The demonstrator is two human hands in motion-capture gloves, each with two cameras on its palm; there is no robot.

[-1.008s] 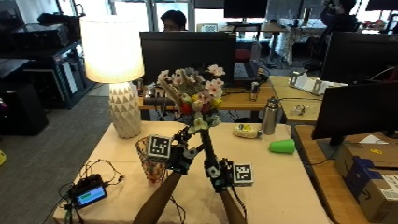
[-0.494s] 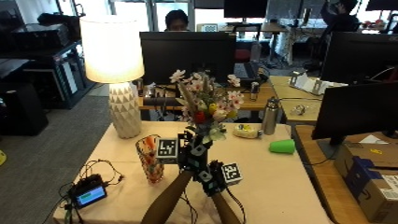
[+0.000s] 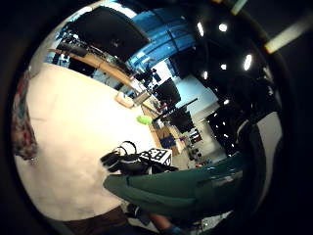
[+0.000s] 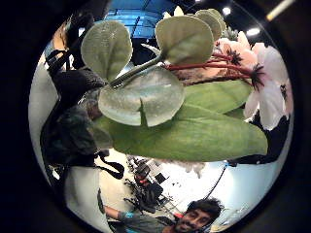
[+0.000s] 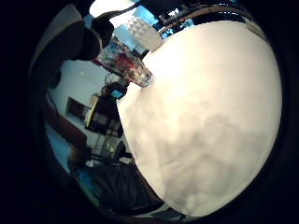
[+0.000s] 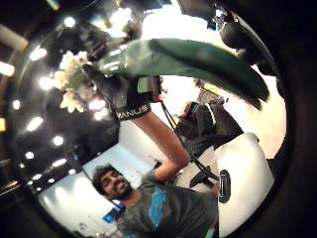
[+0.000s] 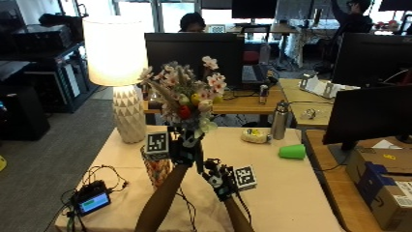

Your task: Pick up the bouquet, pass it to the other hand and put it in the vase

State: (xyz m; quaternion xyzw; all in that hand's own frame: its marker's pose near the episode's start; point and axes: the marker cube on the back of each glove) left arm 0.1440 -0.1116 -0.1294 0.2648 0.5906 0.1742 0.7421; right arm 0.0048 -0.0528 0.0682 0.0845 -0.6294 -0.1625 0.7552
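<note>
The table [image 7: 289, 193] spreads pale beneath both hands, and on it, beyond the grip and toward the person's left, stands a lamp [image 7: 119, 72] with a white shade and a patterned base. The bouquet [image 7: 185, 99] stands upright above the table, its pink, white, yellow and red blooms fanned out above the grip and its stems running down into the left hand [image 7: 185, 147], whose fingers are curled round the stems just under the leaves. In the left thumb-side palm view broad green leaves and pink flowers fill the space right by that palm, so the bunch is close against it. Just below the grip and slightly to its left stands the vase [image 7: 156, 168], a patterned glass on the table, partly hidden by the left forearm; the bouquet is above it and not inside it. The right hand [image 7: 219, 179] hangs lower than the grip and to its right, apart from the stems; its palm views show open table, with the vase off to one side, and a long green leaf close by, but whether its fingers are spread or curled cannot be told. Farther right of the grip, a green cup [image 7: 292, 152] lies on its side on the table, and behind it stands a metal bottle [image 7: 279, 121].
</note>
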